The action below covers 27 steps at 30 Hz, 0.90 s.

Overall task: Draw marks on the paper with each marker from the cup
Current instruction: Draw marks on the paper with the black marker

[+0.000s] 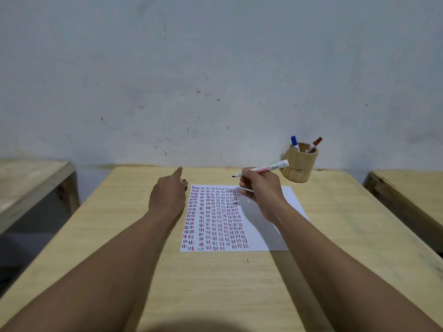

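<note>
right hand (pixel 260 190) gripping uncapped black marker (pixel 263 168), tip raised off the paper (pixel 282 212), prob about to mark | left hand (pixel 169 192) curled round something dark, looks like the cap | cup (pixel 299 166) parked at the desk (pixel 215 283) back edge, blue and red waiting

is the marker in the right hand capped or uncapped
Uncapped. The marker in the right hand shows a bare dark tip at its left end, held above the paper.
</note>
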Each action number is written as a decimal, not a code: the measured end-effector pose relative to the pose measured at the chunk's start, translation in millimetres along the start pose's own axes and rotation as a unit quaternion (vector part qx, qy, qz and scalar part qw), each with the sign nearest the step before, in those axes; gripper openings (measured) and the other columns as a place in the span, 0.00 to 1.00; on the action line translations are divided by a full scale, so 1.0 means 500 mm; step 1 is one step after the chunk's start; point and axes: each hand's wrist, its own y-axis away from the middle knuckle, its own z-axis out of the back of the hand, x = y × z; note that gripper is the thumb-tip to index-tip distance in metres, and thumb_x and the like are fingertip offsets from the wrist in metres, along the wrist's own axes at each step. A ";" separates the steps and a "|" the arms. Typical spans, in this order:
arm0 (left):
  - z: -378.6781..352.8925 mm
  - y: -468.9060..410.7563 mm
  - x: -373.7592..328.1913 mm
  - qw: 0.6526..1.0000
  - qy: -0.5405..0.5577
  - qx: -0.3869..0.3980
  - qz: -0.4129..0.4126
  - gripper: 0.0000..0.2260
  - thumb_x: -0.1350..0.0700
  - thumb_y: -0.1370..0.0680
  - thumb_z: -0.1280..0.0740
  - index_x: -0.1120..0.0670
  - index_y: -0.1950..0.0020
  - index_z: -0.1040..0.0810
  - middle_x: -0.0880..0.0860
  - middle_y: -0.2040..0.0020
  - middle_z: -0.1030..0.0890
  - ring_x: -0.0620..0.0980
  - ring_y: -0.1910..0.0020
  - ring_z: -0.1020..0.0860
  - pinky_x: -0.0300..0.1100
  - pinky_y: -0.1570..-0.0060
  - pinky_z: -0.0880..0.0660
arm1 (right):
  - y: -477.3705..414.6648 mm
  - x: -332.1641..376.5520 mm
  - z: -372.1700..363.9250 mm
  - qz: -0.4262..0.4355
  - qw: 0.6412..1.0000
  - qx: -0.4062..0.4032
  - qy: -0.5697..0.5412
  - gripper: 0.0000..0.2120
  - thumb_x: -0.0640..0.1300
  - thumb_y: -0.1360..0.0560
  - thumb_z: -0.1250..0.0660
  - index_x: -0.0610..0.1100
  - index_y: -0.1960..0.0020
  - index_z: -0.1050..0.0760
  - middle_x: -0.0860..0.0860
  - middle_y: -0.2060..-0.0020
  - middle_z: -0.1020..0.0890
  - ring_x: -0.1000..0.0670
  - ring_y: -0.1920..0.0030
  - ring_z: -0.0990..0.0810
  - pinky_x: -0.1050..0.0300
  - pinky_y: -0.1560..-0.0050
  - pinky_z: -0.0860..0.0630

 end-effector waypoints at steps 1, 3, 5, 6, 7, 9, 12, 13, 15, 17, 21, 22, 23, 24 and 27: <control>0.001 0.011 0.001 1.000 -0.005 0.000 -0.005 0.21 0.56 0.17 0.40 0.53 0.23 0.33 0.57 0.45 0.16 0.60 0.47 0.20 0.46 0.55 0.28 | -0.003 -0.001 0.005 0.018 0.999 -0.007 0.027 0.05 0.38 0.21 0.32 0.37 0.53 0.18 0.45 0.64 0.21 0.51 0.65 0.21 0.56 0.60 0.17; 0.004 0.038 0.009 1.000 -0.017 0.005 -0.020 0.23 0.53 0.17 0.42 0.53 0.21 0.38 0.57 0.39 0.18 0.61 0.40 0.22 0.49 0.50 0.28 | -0.009 -0.006 0.019 0.056 0.991 -0.033 0.117 0.07 0.41 0.22 0.30 0.37 0.54 0.18 0.46 0.65 0.18 0.50 0.65 0.19 0.57 0.63 0.19; 0.003 0.059 0.029 0.998 -0.055 0.035 -0.024 0.24 0.51 0.16 0.46 0.51 0.20 0.40 0.57 0.35 0.20 0.60 0.35 0.24 0.54 0.40 0.29 | -0.014 -0.013 0.033 0.074 0.976 -0.058 0.196 0.10 0.44 0.24 0.29 0.36 0.55 0.17 0.46 0.66 0.17 0.50 0.67 0.19 0.56 0.66 0.20; 0.002 0.068 0.039 0.994 -0.087 0.060 -0.026 0.24 0.49 0.17 0.48 0.49 0.20 0.41 0.56 0.32 0.22 0.60 0.31 0.27 0.58 0.33 0.33 | -0.017 -0.019 0.038 0.074 0.971 -0.067 0.219 0.11 0.44 0.25 0.30 0.35 0.55 0.18 0.45 0.67 0.17 0.49 0.67 0.18 0.53 0.67 0.19; -0.001 0.071 0.049 0.988 -0.124 0.085 -0.027 0.24 0.48 0.17 0.51 0.47 0.20 0.41 0.56 0.27 0.26 0.59 0.26 0.32 0.61 0.28 0.39 | -0.018 -0.025 0.040 0.075 0.966 -0.073 0.237 0.12 0.44 0.26 0.30 0.34 0.55 0.18 0.43 0.67 0.16 0.47 0.67 0.18 0.50 0.65 0.18; -0.005 0.073 0.058 0.981 -0.150 0.123 -0.021 0.24 0.47 0.16 0.53 0.44 0.19 0.42 0.55 0.19 0.39 0.57 0.19 0.46 0.62 0.23 0.51 | -0.020 -0.035 0.040 0.080 0.958 -0.074 0.265 0.15 0.47 0.29 0.31 0.34 0.55 0.19 0.40 0.65 0.15 0.44 0.67 0.17 0.42 0.61 0.16; -0.003 0.075 0.057 0.979 -0.155 0.131 -0.026 0.24 0.46 0.16 0.55 0.42 0.19 0.45 0.54 0.17 0.47 0.56 0.18 0.52 0.60 0.22 0.56 | -0.027 -0.053 0.036 0.086 0.954 -0.062 0.282 0.16 0.50 0.30 0.31 0.36 0.58 0.20 0.45 0.67 0.14 0.42 0.63 0.15 0.40 0.58 0.17; -0.004 0.075 0.058 0.979 -0.155 0.128 -0.031 0.24 0.46 0.16 0.55 0.42 0.19 0.45 0.54 0.17 0.47 0.56 0.18 0.53 0.60 0.22 0.57 | -0.028 -0.057 0.035 0.084 0.953 -0.061 0.285 0.15 0.50 0.30 0.31 0.36 0.59 0.20 0.46 0.68 0.14 0.43 0.63 0.14 0.41 0.57 0.17; -0.005 0.076 0.058 0.979 -0.158 0.124 -0.034 0.24 0.45 0.16 0.55 0.42 0.19 0.45 0.54 0.17 0.47 0.56 0.18 0.52 0.60 0.22 0.56 | -0.032 -0.064 0.035 0.082 0.950 -0.067 0.294 0.16 0.49 0.29 0.31 0.34 0.59 0.20 0.44 0.67 0.14 0.43 0.63 0.14 0.44 0.57 0.18; -0.007 0.075 0.061 0.979 -0.163 0.119 -0.035 0.24 0.45 0.17 0.55 0.43 0.19 0.45 0.54 0.17 0.46 0.56 0.18 0.51 0.61 0.23 0.55 | -0.034 -0.069 0.035 0.081 0.946 -0.070 0.306 0.16 0.47 0.28 0.32 0.32 0.59 0.21 0.43 0.66 0.14 0.44 0.64 0.15 0.50 0.62 0.21; -0.008 0.076 0.061 0.978 -0.172 0.113 -0.041 0.25 0.46 0.17 0.55 0.43 0.19 0.43 0.55 0.18 0.45 0.57 0.19 0.50 0.62 0.23 0.54 | -0.038 -0.075 0.037 0.087 0.938 -0.075 0.328 0.15 0.46 0.28 0.32 0.32 0.60 0.23 0.42 0.67 0.15 0.46 0.67 0.20 0.57 0.67 0.29; -0.008 0.076 0.061 0.978 -0.170 0.113 -0.041 0.25 0.46 0.17 0.55 0.43 0.19 0.43 0.55 0.18 0.45 0.57 0.19 0.50 0.62 0.23 0.54 | -0.038 -0.077 0.037 0.089 0.936 -0.076 0.331 0.16 0.46 0.28 0.32 0.32 0.60 0.23 0.41 0.67 0.15 0.46 0.67 0.20 0.57 0.67 0.30; -0.008 0.076 0.061 0.978 -0.168 0.114 -0.040 0.24 0.46 0.17 0.54 0.43 0.19 0.43 0.55 0.18 0.45 0.57 0.19 0.50 0.62 0.23 0.54 | -0.039 -0.078 0.037 0.090 0.935 -0.077 0.335 0.16 0.46 0.28 0.32 0.32 0.60 0.23 0.41 0.67 0.15 0.47 0.67 0.20 0.57 0.68 0.30; -0.008 0.076 0.061 0.979 -0.166 0.115 -0.039 0.24 0.45 0.17 0.54 0.43 0.19 0.43 0.55 0.18 0.45 0.57 0.19 0.50 0.62 0.23 0.54 | -0.039 -0.080 0.037 0.091 0.934 -0.077 0.338 0.16 0.47 0.28 0.32 0.32 0.60 0.22 0.42 0.67 0.15 0.46 0.67 0.19 0.58 0.68 0.30; -0.007 0.076 0.061 0.978 -0.167 0.117 -0.039 0.24 0.45 0.17 0.54 0.43 0.19 0.43 0.55 0.18 0.45 0.57 0.19 0.50 0.62 0.23 0.55 | -0.043 -0.083 0.038 0.094 0.933 -0.074 0.339 0.15 0.48 0.28 0.32 0.34 0.61 0.21 0.44 0.68 0.15 0.45 0.63 0.16 0.59 0.68 0.28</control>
